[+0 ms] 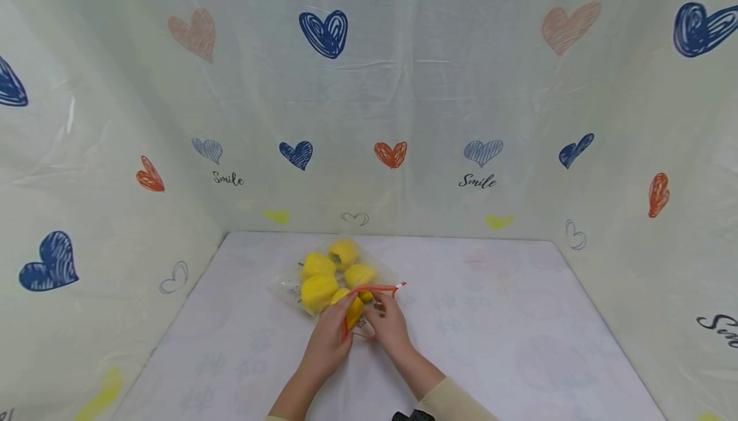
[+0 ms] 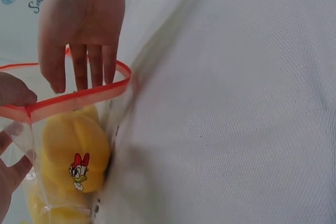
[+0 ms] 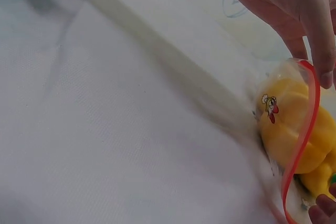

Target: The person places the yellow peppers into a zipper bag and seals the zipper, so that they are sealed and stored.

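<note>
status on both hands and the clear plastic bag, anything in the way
Left hand pinching the red rim of the clear plastic bag; right hand dipped just inside. Yellow bell peppers within. Left hand partly hides nearest pepper, head view.

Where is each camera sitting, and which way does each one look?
Head: worn on the head, facing forward and down at the clear plastic bag with a red rim and rounded yellow peppers; left hand, right hand and forearms show.
Left wrist: faces the bag's opening; part of the left hand at the left edge, right hand above.
Right wrist: faces the bag; left hand above, part of the right hand lower right.
Both wrist views share rim and peppers.
</note>
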`<state>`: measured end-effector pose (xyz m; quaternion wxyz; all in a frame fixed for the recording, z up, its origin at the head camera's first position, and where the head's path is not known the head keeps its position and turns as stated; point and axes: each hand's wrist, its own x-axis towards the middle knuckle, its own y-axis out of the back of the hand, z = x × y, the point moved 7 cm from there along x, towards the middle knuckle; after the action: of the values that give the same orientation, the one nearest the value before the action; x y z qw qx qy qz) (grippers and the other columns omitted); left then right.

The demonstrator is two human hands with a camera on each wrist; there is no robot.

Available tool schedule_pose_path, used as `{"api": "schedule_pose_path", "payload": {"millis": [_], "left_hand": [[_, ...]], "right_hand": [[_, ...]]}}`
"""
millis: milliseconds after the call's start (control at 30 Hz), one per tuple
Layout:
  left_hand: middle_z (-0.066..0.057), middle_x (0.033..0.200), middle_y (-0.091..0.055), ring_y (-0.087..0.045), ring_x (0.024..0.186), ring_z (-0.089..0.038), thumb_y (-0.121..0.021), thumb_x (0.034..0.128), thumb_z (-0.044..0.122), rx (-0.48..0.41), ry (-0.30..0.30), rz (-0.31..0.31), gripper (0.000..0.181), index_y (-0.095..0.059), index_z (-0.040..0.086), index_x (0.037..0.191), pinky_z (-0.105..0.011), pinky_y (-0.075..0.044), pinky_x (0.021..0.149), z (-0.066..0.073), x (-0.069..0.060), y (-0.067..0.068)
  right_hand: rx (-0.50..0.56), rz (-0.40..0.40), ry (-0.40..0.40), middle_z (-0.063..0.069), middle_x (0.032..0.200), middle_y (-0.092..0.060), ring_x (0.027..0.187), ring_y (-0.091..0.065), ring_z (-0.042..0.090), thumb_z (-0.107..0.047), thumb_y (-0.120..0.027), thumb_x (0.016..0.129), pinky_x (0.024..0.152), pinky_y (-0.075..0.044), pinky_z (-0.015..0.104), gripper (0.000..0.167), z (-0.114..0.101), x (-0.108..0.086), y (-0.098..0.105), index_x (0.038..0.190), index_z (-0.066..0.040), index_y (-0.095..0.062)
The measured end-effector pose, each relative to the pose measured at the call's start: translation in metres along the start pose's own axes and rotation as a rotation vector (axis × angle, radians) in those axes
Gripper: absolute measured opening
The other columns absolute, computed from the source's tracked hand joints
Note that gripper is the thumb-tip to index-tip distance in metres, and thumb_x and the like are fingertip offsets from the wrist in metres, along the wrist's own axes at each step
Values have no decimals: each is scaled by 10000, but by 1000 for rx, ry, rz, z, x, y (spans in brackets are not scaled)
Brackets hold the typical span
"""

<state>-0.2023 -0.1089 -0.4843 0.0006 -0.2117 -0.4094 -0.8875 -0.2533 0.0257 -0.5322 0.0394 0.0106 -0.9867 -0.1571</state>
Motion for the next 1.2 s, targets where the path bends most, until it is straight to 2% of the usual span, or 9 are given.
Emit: {"api": "schedule_pose_path", "payload": {"millis": [233, 300, 500, 800, 1033, 1200], "left_hand": [[-45, 1417, -512, -481, 1259, -277, -785, 742, -36, -2, 10, -16, 770, -472, 101, 1432, -477, -398, 1054, -1, -1, 0], [-50, 1427, -502, -471, 1268, -284, -801, 736, -18, -9, 17, -24, 791, -461, 101, 1440, -484, -391, 1058, -2, -1, 0], [-46, 1461, -458, -442, 1295, -284, -826, 723, 13, -4, 32, -54, 837, -436, 111, 1458, -486, -386, 1062, -4, -2, -3], [-63, 1493, -394, -418, 1306, -293, -840, 700, 5, 8, 55, -90, 825, -463, 117, 1425, -495, -384, 1064, -7, -2, -3], [-55, 1513, -350, -384, 1323, -313, -895, 633, 33, 45, 61, -150, 868, -486, 167, 1386, -550, -368, 1059, -12, -5, -8], [-35, 1496, -387, -408, 1305, -294, -872, 646, -14, 59, 53, -128, 860, -467, 178, 1381, -538, -364, 1066, -14, -6, -6]], "right_hand": [[3, 35, 69, 196, 1161, -608, 981, -584, 339, -60, -684, 877, 862, -524, 461, 368, -3, -7, 17, 1227, 27, -609], [5, 53, 92, 198, 1129, -617, 938, -586, 325, -41, -694, 863, 826, -533, 423, 349, -4, -8, 22, 1198, 28, -622], [20, 83, 85, 158, 1086, -622, 883, -574, 248, -25, -707, 850, 762, -532, 277, 334, -2, -7, 35, 1170, 24, -622], [26, 145, 95, 90, 1051, -613, 912, -588, 254, -28, -710, 852, 782, -534, 300, 313, -2, -1, 56, 1152, -26, -617], [-17, 176, 122, 116, 1044, -612, 913, -584, 254, -13, -715, 831, 789, -523, 376, 331, 3, 9, 74, 1150, -26, -627], [-82, 159, 130, 92, 1050, -602, 924, -581, 258, -7, -729, 809, 786, -516, 358, 335, 8, 19, 82, 1132, -41, -648]]}}
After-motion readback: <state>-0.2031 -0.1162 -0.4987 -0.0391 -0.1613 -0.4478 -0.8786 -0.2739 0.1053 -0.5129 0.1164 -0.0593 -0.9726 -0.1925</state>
